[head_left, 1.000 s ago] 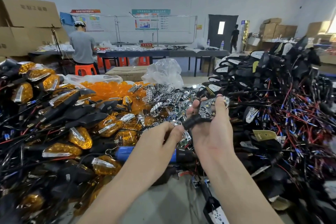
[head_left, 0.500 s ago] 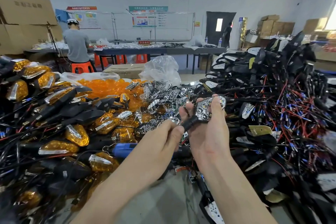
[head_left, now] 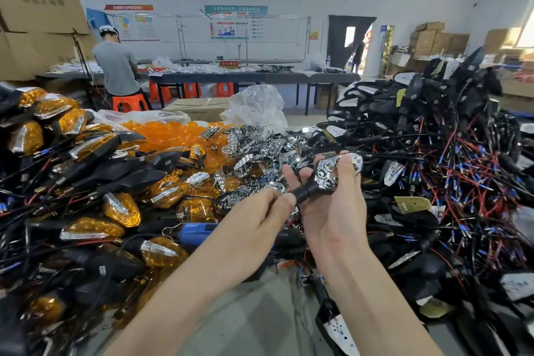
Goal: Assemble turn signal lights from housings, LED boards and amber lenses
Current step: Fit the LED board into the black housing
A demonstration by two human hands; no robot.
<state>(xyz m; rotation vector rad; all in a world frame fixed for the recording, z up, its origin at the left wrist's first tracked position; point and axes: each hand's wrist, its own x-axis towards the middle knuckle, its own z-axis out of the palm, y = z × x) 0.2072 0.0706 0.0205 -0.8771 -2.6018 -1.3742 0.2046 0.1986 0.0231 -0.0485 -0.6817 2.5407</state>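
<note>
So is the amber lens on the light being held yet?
Off. The light in the right hand shows bare chrome reflector cups, no amber over them.

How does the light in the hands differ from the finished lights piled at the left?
The held light shows its bare chrome reflector; the piled lights wear amber lenses. The held light is gripped by the right hand, its black stem pinched by the left hand; the piled lights lie loose. Both have black stems.

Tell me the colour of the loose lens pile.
The lens pile is amber orange, clearest in the head view.
</note>
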